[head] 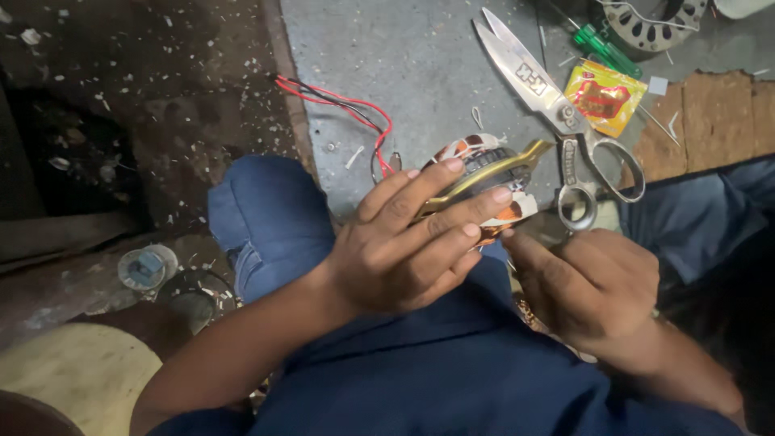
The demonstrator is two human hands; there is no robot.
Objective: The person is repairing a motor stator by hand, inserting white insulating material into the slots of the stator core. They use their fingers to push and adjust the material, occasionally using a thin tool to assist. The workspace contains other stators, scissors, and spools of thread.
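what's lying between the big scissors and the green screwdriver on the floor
A small red-and-yellow foil packet lies between the scissors and the green screwdriver, seen in the head view.

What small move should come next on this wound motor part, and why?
Probably turn the motor part slightly in the left hand toward the right hand. The left fingers cover much of the near side, and the right fingertips work at its lower edge, where the copper windings barely show. The scissors lie unused.
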